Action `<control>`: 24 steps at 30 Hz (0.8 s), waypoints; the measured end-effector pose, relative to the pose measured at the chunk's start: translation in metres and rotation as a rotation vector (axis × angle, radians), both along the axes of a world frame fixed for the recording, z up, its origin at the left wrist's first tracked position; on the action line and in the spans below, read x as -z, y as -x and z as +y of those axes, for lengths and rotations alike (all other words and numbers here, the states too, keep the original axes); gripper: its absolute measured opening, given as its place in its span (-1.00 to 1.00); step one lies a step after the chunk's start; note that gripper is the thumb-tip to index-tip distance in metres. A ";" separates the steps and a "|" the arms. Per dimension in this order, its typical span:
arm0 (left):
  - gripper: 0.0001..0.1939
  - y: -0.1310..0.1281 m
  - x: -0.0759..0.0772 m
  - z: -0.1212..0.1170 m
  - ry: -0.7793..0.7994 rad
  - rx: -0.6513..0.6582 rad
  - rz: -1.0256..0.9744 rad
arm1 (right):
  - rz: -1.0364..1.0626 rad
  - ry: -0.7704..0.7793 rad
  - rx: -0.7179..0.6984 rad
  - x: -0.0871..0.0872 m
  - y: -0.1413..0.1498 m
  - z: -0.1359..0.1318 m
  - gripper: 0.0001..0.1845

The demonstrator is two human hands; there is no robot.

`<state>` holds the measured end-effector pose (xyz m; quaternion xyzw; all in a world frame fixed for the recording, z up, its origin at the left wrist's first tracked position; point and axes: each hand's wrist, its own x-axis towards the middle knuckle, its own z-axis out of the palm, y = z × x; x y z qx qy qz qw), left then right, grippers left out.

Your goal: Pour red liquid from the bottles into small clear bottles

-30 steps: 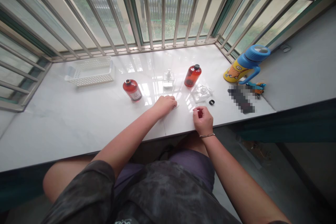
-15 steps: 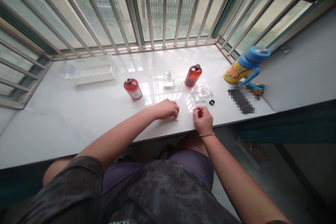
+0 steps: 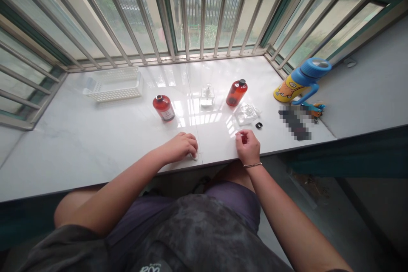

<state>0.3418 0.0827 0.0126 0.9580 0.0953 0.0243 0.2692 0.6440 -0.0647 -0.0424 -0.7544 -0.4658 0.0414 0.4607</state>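
My left hand (image 3: 180,146) lies curled near the front edge of the white marble sill (image 3: 95,136), fingers closed over a small white thing (image 3: 194,156) that peeks out at the fingertips. A short way to its right, my right hand (image 3: 247,146) pinches a small dark red object (image 3: 244,138). Beyond the hands stand a round amber bottle without a cap (image 3: 163,108), a small clear glass bottle (image 3: 207,96) and a taller amber bottle with a black cap (image 3: 236,92). A clear glass piece (image 3: 245,113) and a small black cap (image 3: 259,126) lie behind my right hand.
A white plastic basket (image 3: 113,85) sits at the back left of the sill. A blue and yellow drinking bottle (image 3: 299,81) stands at the right, with a dark blurred object (image 3: 295,123) and small coloured items (image 3: 314,108) beside it. Metal window bars (image 3: 200,12) close the back.
My left hand has slid back and to the left, from the sill's middle to its front edge, dragging the white thing. My right hand has stayed put.
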 end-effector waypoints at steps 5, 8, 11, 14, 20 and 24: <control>-0.60 0.056 0.000 0.000 0.010 -0.174 0.055 | 0.007 0.001 -0.003 0.001 -0.001 0.000 -0.77; -0.66 0.086 -0.001 0.002 -0.022 -0.295 0.067 | 0.011 0.000 -0.001 0.003 -0.001 -0.001 -0.76; -0.71 0.108 -0.001 -0.002 -0.096 -0.518 0.060 | 0.012 0.001 0.002 0.004 -0.001 -0.001 -0.76; -0.71 0.114 0.003 -0.013 -0.124 -0.774 0.040 | 0.010 0.005 0.002 0.004 -0.001 -0.001 -0.76; -0.74 0.078 0.008 -0.039 -0.162 -0.950 0.113 | 0.004 0.018 -0.003 0.006 -0.002 -0.001 -0.76; -0.78 0.041 0.006 -0.044 -0.197 -0.917 0.164 | 0.000 0.020 -0.005 0.006 -0.002 -0.001 -0.75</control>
